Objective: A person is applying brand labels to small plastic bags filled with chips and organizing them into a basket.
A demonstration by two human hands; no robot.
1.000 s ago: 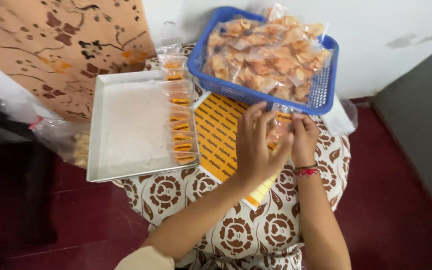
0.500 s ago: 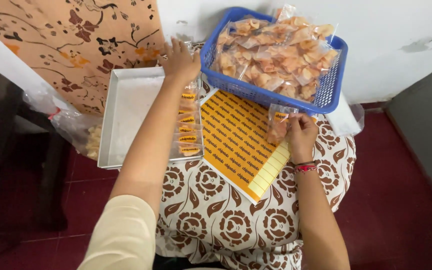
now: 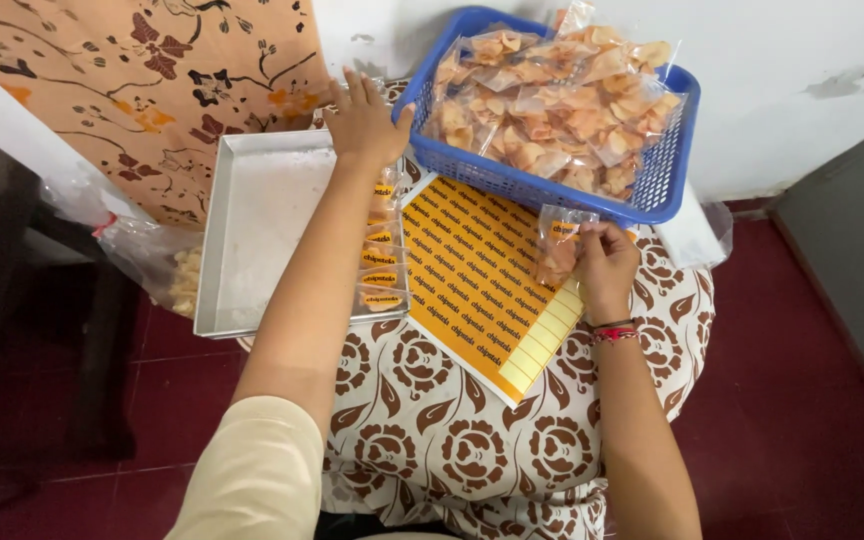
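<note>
Blue basket [image 3: 674, 170]: upper right, we see bagged chips heaped inside.
Metal tray [image 3: 262, 230]: left, labelled packets along its right edge.
Our left hand [image 3: 364, 125]: fingers spread, over the tray's top.
Our right hand [image 3: 604, 262]: pinching a chip bag [image 3: 557, 245].
</note>
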